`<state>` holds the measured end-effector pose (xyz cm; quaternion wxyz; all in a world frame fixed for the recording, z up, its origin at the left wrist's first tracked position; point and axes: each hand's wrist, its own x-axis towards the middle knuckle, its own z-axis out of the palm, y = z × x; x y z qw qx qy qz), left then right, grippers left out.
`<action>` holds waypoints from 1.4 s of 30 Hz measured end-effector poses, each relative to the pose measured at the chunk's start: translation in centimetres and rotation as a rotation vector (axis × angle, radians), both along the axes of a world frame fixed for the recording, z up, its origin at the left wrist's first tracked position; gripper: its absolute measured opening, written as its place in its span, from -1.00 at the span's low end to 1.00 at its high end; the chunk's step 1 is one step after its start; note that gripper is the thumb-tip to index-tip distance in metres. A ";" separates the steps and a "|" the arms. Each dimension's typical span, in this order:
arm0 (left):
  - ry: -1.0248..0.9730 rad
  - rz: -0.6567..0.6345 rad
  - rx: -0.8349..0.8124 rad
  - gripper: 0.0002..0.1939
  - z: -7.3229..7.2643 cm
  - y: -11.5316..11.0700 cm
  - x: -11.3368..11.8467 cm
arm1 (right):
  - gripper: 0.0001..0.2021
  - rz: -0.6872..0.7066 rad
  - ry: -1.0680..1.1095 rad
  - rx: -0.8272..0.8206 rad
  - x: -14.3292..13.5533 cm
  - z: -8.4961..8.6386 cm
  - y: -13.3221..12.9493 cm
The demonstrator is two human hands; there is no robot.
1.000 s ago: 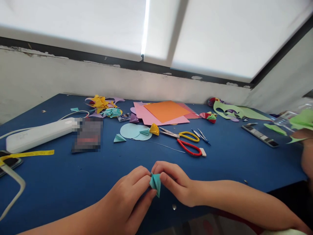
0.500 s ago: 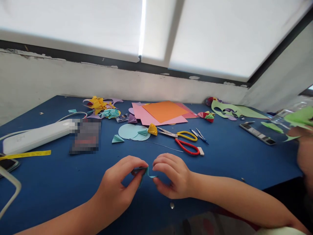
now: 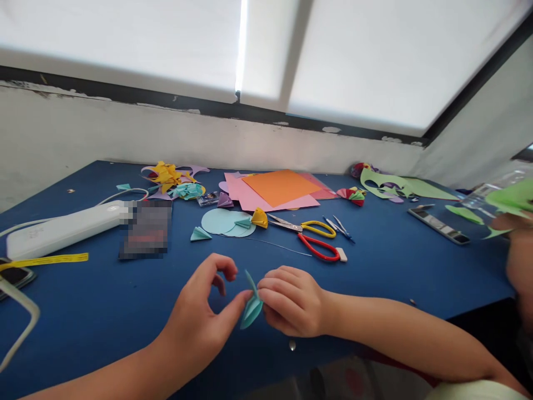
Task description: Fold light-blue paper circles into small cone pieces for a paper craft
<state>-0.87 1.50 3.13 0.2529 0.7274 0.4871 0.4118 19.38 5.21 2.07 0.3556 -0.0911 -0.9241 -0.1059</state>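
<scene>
A pale turquoise folded paper piece is pinched in my right hand, whose fingers are closed on its right side. My left hand has its fingers apart, and only the thumb tip touches the paper's left side. The piece is partly spread, with one flap standing up. Beyond the hands lie turquoise paper circles, a folded turquoise wedge, a folded yellow wedge and scissors with one yellow and one red handle.
Orange and pink sheets lie at the back of the blue table. A white power strip is at the left, a phone at the right. Tweezers lie past the scissors. Another person's hand holds green paper at the far right.
My right hand has closed on the turquoise paper, which was held by my left hand. The left fingers have opened away, and the paper has turned and spread.
</scene>
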 end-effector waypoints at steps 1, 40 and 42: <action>0.022 0.071 -0.024 -0.84 -0.1 0.1 0.0 | -0.84 -0.025 -0.004 0.060 0.1 0.0 -0.1; -0.732 -0.147 -0.800 -0.65 -0.8 0.6 1.5 | -0.80 -0.127 0.063 0.065 -0.7 -1.0 0.0; -0.743 -0.145 -0.779 -0.66 -1.0 0.5 1.5 | -0.79 -0.137 0.042 0.118 -0.8 -1.0 -0.1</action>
